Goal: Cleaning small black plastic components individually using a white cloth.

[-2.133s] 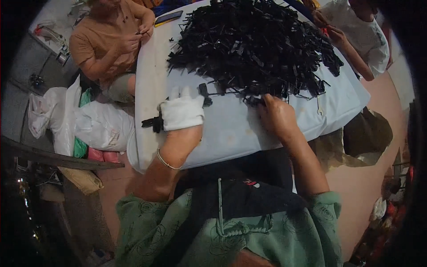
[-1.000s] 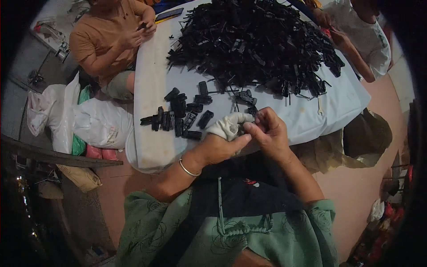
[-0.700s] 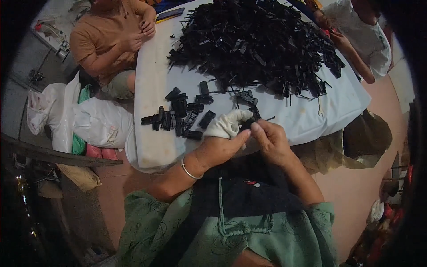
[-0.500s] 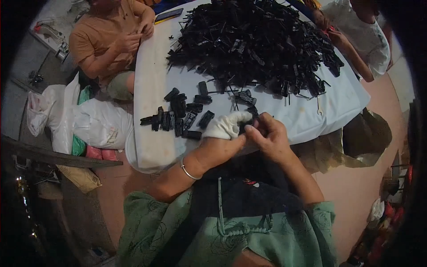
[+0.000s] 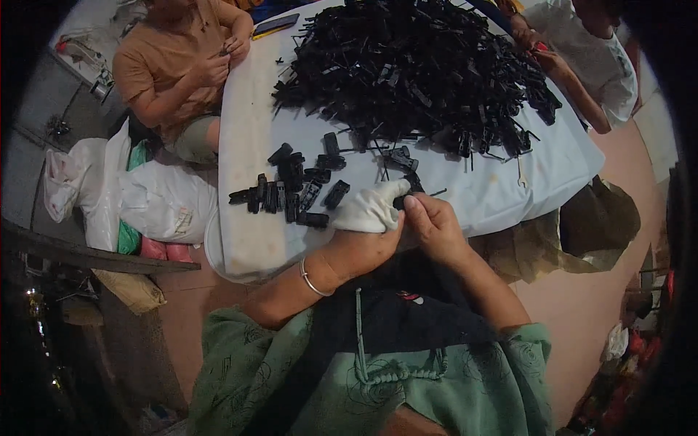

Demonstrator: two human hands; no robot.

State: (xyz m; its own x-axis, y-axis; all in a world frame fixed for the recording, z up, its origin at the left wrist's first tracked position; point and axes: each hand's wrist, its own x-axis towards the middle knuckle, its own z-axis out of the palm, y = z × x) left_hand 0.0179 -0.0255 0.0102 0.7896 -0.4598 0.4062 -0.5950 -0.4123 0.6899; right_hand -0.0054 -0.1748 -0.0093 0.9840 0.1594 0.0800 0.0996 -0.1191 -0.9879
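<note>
— Take the meeting hands as the clock's centre, twelve pointing away from the wearer. What's held?

— One black part (image 5: pixel 399 203), small and mostly hidden, right at that centre

— And the grip?

— The right hand (image 5: pixel 438 227) pinches it between thumb and forefinger. The left hand (image 5: pixel 371 236), in one white glove (image 5: pixel 369 209), curls in against its other side; whether those fingertips press on it, I cannot tell

— How many loose ones on the table (image 5: pixel 494 192)?

— About fourteen loose parts (image 5: pixel 291 174), from nine to just past ten, some overlapping, so that count is rough. At least two more parts (image 5: pixel 400 158) lie at twelve, just beyond the hands

— Behind those?

— One big black pile (image 5: pixel 414 73), spanning eleven to two, too tangled to count

— Anything else?

— One wrench (image 5: pixel 522 173) between two and three, and one phone (image 5: pixel 276 24) at eleven, by the table's edge

— People?

— Two co-workers: one in a tan shirt (image 5: pixel 163 80) at ten, one in a white shirt (image 5: pixel 603 65) near two, each with both hands close together
</note>
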